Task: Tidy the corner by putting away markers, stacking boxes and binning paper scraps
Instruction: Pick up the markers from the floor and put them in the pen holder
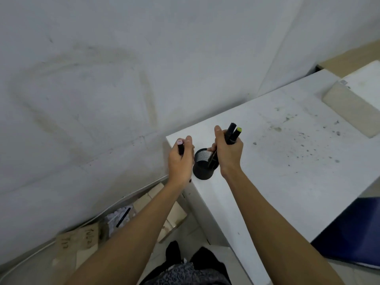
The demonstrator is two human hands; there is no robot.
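Black mesh cup [204, 165] sits at the white table's [287, 161] near corner, close to the edge. My right hand [228, 153] is clenched around a bundle of markers [233, 133]; my left hand [181, 159] pinches one pink-capped marker [180, 147]. Risk, I judge: nudging the cup off the corner, or markers slipping floorward onto the boxes [174, 214].

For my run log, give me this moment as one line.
left hand: one marker | right hand: marker bundle | mesh cup: table corner
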